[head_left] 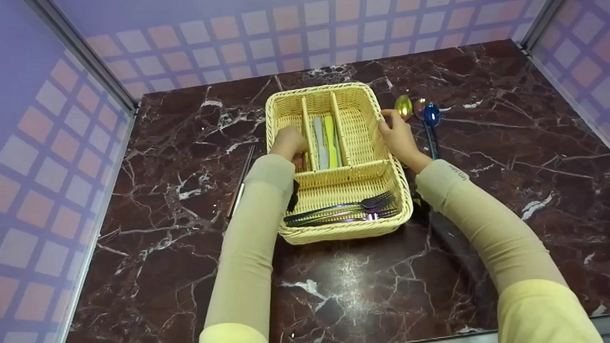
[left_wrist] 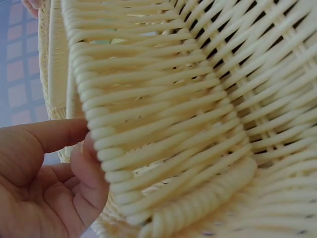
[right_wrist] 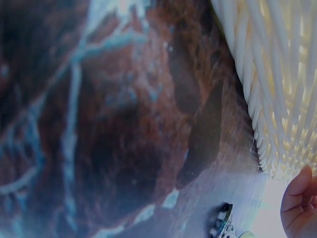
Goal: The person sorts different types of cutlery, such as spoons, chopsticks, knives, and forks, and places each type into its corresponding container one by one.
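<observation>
A cream woven cutlery basket (head_left: pixel 270 109) stands on the dark marbled table. My left hand (head_left: pixel 290 143) reaches down into its left compartment with bent fingers; in the left wrist view, the hand (left_wrist: pixel 47 181) has its fingertips right behind the top edge of the cross divider (left_wrist: pixel 163 114), and I cannot tell whether it holds anything. My right hand (head_left: pixel 401 140) holds the basket's right rim; its curled fingers (right_wrist: pixel 299 191) show beside the woven wall in the right wrist view. Butter knives (head_left: pixel 330 140), grey and yellow-green, lie in the middle compartment, and dark shiny forks (head_left: pixel 372 203) in the front one.
Right of the basket lie a gold spoon (head_left: pixel 403 106), a blue spoon (head_left: pixel 432 115) and a copper-toned spoon (head_left: pixel 420 105). Thin chopsticks (head_left: pixel 244 176) lie on the left, partly behind the left sleeve. Patterned panels (head_left: pixel 320 26) border the table at the back and sides.
</observation>
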### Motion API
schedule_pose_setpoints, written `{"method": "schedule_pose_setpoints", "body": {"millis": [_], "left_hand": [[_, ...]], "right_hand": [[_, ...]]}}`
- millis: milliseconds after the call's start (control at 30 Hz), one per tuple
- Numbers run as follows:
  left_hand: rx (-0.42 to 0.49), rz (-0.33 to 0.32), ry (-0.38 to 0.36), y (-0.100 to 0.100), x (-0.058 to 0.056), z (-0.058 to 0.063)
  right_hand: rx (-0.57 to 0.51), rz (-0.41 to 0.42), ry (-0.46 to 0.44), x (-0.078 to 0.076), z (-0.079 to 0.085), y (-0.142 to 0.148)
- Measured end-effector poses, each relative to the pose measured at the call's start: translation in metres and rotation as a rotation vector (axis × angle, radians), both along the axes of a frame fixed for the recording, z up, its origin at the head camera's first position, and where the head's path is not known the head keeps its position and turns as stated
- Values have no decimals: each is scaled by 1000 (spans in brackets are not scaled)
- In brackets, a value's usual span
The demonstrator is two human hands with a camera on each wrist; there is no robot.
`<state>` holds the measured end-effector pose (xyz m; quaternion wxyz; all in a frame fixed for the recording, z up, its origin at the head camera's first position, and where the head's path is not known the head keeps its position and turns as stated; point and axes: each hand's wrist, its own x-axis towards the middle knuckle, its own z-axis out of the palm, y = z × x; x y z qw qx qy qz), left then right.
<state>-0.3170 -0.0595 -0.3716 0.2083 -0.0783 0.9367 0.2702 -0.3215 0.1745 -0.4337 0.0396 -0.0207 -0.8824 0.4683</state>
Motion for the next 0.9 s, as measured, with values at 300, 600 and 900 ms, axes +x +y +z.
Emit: {"method": "schedule_pose_setpoints", "body": {"millis": [300, 600, 900], "left_hand": [[-38, -132, -114, 4, -1, -19], [42, -95, -94, -2, -5, -9], [325, 55, 318, -61, 1, 27]], "right_hand": [[-9, -11, -11, 0, -3, 2], [-31, -12, -16, 1, -2, 2], [-33, -2, -29, 1, 0, 1]]}}
